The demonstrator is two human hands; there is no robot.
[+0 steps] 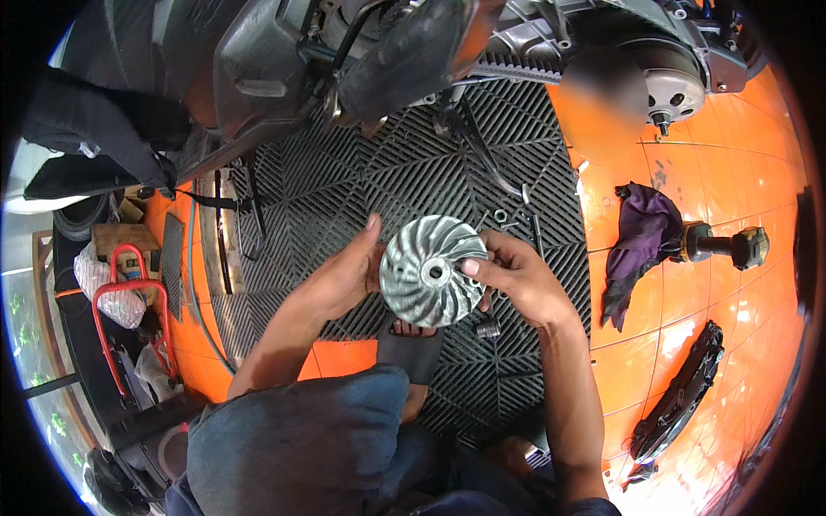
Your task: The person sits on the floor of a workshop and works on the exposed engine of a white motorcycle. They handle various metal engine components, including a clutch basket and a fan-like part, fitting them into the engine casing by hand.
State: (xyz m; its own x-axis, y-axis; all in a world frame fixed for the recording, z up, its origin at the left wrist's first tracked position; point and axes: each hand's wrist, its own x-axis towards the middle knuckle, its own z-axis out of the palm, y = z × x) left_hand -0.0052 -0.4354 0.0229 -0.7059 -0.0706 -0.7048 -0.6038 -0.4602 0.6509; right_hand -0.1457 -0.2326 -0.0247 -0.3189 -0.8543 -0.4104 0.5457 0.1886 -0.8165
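Note:
A round silver pulley disc (413, 289) with curved fan fins and a central hub hole faces up in front of me. My right hand (525, 279) grips its right edge, the thumb lying across the fins near the hub and the other fingers partly hidden behind. Along the left rim, my left hand (344, 271) supports the disc; its thumb points up, apart from the metal, while its fingers go out of sight behind it. Below the right hand, a small metal socket (489, 328) sits on the ribbed black mat (327, 198).
An opened scooter drive housing with a toothed belt (516, 67) and a round metal clutch bell (673, 90) spans the top. Wrenches and small hardware (503, 219) lie on the mat. To the right are a purple cloth (641, 241), a power tool (723, 245) and a black plastic part (680, 396).

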